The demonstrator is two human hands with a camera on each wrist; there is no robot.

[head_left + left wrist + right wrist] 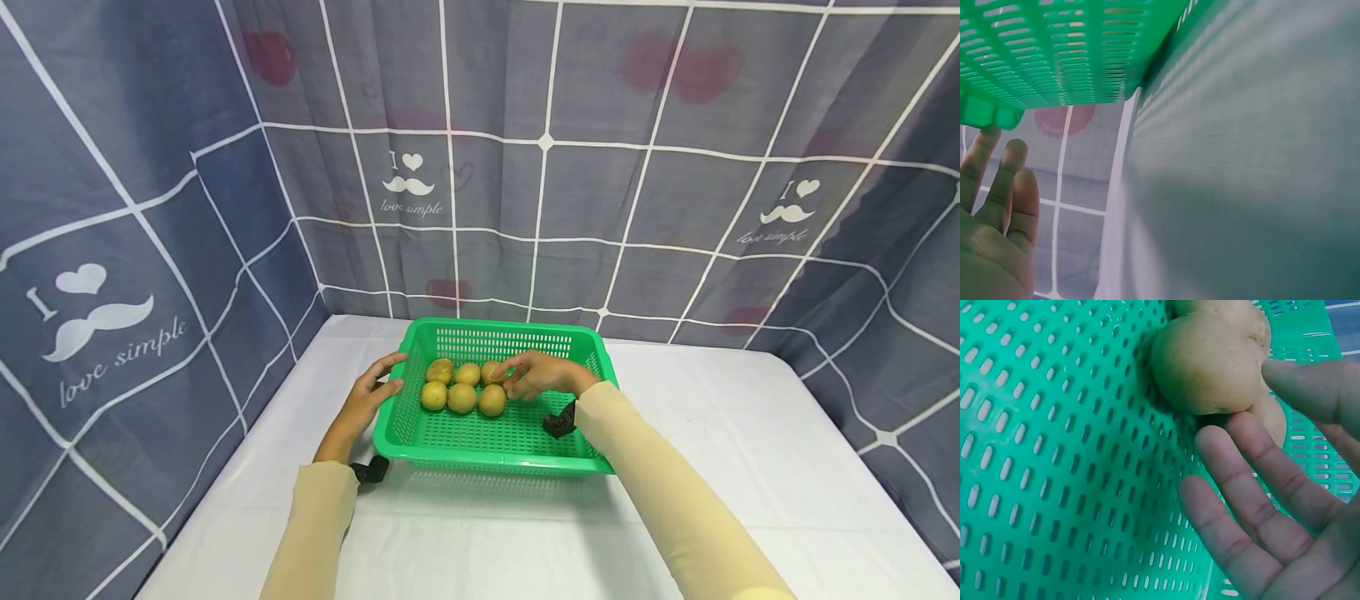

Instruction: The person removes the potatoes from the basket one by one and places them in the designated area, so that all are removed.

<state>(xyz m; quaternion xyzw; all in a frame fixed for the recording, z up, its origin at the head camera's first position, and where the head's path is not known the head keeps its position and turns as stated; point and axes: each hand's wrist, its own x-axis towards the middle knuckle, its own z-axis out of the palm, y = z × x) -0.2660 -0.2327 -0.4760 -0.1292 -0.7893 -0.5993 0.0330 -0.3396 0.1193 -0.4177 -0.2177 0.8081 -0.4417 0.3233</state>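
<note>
Sleeves [678, 492] reach over the worktop [705, 408] to a basket [495, 460], left hand [363, 402] resting straightish fingers [1007, 178] at its rim [383, 421], right hand [543, 373], fingers [1238, 481] loosely spread, apparently gripping nothing, beside the potatoes [462, 398] inside; positioning them seems the step, calling for a careful pinch where they crowd together.

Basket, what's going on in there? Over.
Left hand touching basket rim. Right hand inside, at potatoes. Six potatoes visible, one partly behind fingers. No obstacle seen.
</note>
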